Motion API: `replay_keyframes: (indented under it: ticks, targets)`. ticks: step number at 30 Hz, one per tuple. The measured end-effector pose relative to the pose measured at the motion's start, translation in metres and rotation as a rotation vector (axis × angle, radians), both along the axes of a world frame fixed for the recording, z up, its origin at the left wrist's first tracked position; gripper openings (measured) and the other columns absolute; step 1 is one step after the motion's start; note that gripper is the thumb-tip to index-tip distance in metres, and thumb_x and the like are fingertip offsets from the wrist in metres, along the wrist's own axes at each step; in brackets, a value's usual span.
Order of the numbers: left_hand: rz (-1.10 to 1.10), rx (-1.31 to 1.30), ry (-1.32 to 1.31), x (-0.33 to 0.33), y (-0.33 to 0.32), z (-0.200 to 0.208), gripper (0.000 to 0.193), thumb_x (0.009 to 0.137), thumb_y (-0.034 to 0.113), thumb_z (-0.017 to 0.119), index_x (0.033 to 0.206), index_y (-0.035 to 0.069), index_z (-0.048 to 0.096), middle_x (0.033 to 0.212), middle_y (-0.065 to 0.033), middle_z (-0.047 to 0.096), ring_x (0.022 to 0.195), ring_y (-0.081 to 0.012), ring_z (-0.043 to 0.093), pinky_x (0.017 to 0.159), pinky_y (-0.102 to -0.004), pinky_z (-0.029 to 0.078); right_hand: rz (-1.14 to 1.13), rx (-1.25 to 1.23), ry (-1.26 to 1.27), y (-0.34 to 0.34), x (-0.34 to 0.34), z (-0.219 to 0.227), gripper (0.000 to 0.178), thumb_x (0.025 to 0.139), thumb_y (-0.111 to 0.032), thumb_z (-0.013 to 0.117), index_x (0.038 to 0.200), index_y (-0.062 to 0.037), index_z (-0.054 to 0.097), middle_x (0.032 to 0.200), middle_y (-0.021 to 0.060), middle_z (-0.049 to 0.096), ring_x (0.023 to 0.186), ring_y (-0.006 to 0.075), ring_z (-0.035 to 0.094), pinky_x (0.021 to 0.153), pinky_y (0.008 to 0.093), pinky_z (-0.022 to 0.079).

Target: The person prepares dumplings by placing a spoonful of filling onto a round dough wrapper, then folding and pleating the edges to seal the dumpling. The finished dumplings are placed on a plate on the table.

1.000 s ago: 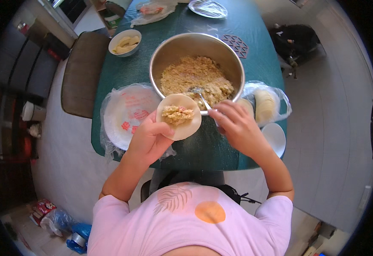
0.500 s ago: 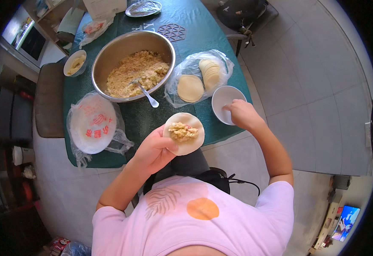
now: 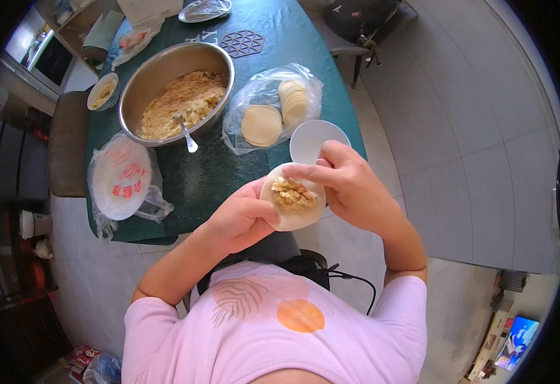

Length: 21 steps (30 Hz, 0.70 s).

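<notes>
1. The left hand (image 3: 238, 216) grips a round dough wrapper (image 3: 288, 221), its thumb over the near edge; the fingers behind are hidden.
2. The right hand (image 3: 357, 185) lays its index finger on the wrapper's far rim, other fingers curled; whether its thumb pinches, I cannot tell.
3. The wrapper, with a mound of filling (image 3: 294, 194) in the middle, is to the right of the steel bowl (image 3: 165, 67) and nearer the person.
4. The right hand partly covers a white bowl (image 3: 312, 137), right of the steel bowl.
5. Between those two bowls, a clear bag (image 3: 266, 88) holds stacked dough rounds (image 3: 294, 104).
6. In the steel bowl, a spoon (image 3: 190, 142) stands in the filling mix (image 3: 184, 99), handle over the near rim.
7. Left of the steel bowl and nearer the person lies a bagged white plate (image 3: 117, 185).
8. Beyond the steel bowl, to its right: a dark lattice mat (image 3: 242, 43).
</notes>
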<state>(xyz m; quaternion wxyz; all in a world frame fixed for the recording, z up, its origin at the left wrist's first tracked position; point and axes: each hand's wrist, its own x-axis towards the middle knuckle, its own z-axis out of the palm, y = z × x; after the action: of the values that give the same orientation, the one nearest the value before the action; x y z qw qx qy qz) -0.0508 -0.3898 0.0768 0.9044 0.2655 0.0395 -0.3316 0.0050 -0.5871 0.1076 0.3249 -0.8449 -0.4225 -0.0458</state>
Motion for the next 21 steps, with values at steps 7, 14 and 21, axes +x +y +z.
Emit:
replay_keyframes:
  ticks: [7,14,21]
  targets:
    - [0.096,0.01,-0.002,0.001,0.0,0.0,0.067,0.064,-0.015,0.044,0.131,-0.004,0.039,0.123,-0.014,0.052,0.119,-0.0241,0.051,0.104,-0.0363,0.039,-0.097,-0.016,-0.108,-0.025,-0.009,0.002,0.039,0.069,0.006,0.059,0.101,-0.0151,0.068,0.075,0.0073,0.045,0.072,0.0256,0.05,0.066,0.0366,0.04]
    - [0.132,0.01,-0.02,0.005,-0.004,0.001,0.071,0.063,-0.013,0.049,0.132,-0.006,0.036,0.125,-0.017,0.052,0.118,-0.0259,0.053,0.105,-0.039,0.039,-0.098,0.013,-0.009,-0.023,-0.014,-0.002,0.04,0.07,0.008,0.057,0.102,-0.0142,0.068,0.074,0.0081,0.045,0.072,0.0261,0.05,0.065,0.0368,0.041]
    - [0.182,-0.065,0.001,0.011,0.011,-0.001,0.064,0.066,-0.013,0.047,0.129,-0.006,0.039,0.124,-0.0177,0.053,0.116,-0.0273,0.054,0.103,-0.0376,0.041,-0.296,-0.248,-0.032,-0.028,0.026,-0.054,0.036,0.072,0.009,0.054,0.099,-0.0088,0.07,0.078,0.0128,0.052,0.076,0.027,0.056,0.068,0.0353,0.047]
